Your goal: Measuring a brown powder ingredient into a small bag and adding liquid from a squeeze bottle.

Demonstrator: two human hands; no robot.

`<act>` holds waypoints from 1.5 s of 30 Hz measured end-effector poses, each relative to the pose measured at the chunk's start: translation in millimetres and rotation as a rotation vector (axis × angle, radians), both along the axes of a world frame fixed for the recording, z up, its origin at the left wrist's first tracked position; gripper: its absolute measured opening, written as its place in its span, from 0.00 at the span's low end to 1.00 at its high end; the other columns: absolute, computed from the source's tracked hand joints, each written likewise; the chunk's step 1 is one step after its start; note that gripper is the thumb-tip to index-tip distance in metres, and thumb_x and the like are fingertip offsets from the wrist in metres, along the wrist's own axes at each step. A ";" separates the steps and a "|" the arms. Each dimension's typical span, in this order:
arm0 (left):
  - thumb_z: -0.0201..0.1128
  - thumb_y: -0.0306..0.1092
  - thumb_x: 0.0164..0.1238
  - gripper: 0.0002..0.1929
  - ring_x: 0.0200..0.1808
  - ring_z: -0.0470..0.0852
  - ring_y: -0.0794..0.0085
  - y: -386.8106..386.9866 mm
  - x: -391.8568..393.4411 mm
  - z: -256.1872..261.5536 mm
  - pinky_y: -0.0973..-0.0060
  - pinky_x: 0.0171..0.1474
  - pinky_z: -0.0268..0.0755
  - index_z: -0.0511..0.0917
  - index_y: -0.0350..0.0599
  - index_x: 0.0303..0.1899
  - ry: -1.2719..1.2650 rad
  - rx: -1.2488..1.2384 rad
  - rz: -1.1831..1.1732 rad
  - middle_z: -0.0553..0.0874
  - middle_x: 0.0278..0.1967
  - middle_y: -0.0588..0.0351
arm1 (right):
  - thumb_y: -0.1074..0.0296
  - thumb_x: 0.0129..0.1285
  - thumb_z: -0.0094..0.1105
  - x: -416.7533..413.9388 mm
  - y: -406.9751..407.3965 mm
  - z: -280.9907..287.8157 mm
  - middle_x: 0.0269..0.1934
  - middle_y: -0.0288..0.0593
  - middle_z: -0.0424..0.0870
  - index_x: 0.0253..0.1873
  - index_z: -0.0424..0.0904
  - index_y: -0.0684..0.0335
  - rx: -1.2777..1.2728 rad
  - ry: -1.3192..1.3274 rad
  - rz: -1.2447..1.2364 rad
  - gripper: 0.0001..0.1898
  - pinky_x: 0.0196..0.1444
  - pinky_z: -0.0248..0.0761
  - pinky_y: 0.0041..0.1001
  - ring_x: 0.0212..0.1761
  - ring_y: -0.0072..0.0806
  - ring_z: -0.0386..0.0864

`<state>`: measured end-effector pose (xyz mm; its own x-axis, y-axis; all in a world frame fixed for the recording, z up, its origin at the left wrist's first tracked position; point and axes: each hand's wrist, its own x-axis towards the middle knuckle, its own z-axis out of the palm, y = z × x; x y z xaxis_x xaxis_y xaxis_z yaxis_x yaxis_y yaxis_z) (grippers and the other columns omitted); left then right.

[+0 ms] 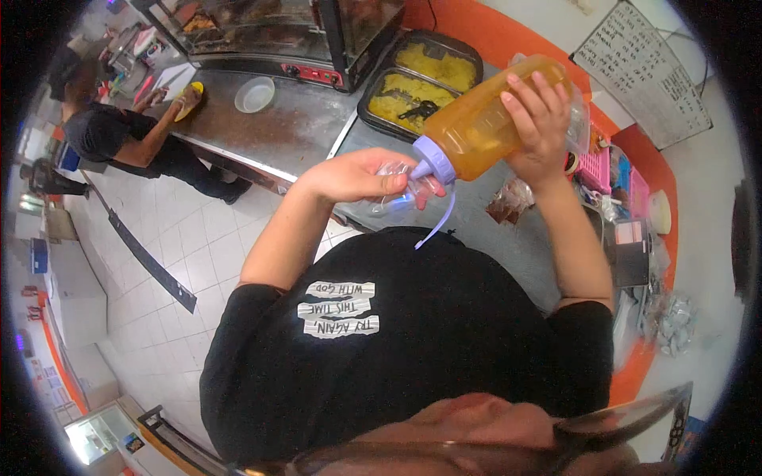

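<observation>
My right hand (539, 125) grips a clear plastic squeeze bottle (482, 125) of amber liquid, tilted with its purple nozzle cap down to the left. A purple cap strap hangs below the nozzle. My left hand (369, 178) holds a small clear plastic bag (396, 193) between thumb and fingers, around the nozzle tip. Whether liquid is flowing cannot be told. Behind the bottle lies a black tray (364, 113) with two sections of yellow food and a black utensil (421, 110). A knotted clear bag with dark brown contents (512, 199) rests on the grey counter (476, 205).
A glass display warmer (262, 65) stands at the back, with a round translucent dish (255, 95) before it. Pink plastic baskets (595, 169) and a dark box (631, 253) line the right wall. At left, a person (113, 134) in dark clothes holds a yellow plate.
</observation>
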<state>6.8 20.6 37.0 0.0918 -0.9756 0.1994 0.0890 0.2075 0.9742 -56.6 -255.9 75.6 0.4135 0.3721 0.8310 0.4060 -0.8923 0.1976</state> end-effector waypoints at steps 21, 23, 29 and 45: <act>0.61 0.62 0.61 0.38 0.43 0.80 0.68 16.9 9.6 6.7 0.72 0.51 0.69 0.74 0.27 0.53 0.207 -0.069 -0.019 0.81 0.50 0.42 | 0.70 0.58 0.55 -15.2 41.2 87.3 0.59 0.34 0.77 0.56 0.74 0.51 -0.488 -0.076 -0.092 0.19 0.69 0.55 0.37 0.65 0.35 0.69; 0.61 0.62 0.60 0.38 0.43 0.80 0.68 17.8 9.3 7.7 0.72 0.51 0.69 0.74 0.27 0.53 0.218 -0.051 -0.025 0.81 0.50 0.42 | 0.70 0.58 0.54 -14.3 39.9 83.8 0.59 0.34 0.77 0.57 0.73 0.51 -0.492 -0.081 -0.096 0.20 0.69 0.55 0.37 0.65 0.35 0.69; 0.61 0.63 0.60 0.39 0.44 0.80 0.67 16.1 12.3 -0.6 0.71 0.51 0.69 0.75 0.25 0.52 0.212 -0.093 -0.028 0.81 0.49 0.41 | 0.68 0.56 0.57 -4.1 25.3 41.4 0.61 0.37 0.74 0.57 0.72 0.54 -0.243 0.086 -0.054 0.21 0.68 0.53 0.41 0.64 0.39 0.68; 0.50 0.65 0.67 0.38 0.23 0.68 0.89 1.5 -17.2 -35.0 0.88 0.27 0.62 0.73 0.33 0.58 0.107 -0.088 0.389 0.81 0.41 0.58 | 0.60 0.48 0.76 -15.8 -36.3 -315.4 0.52 0.50 0.80 0.54 0.74 0.69 1.129 0.598 -0.278 0.30 0.57 0.70 0.33 0.53 0.35 0.78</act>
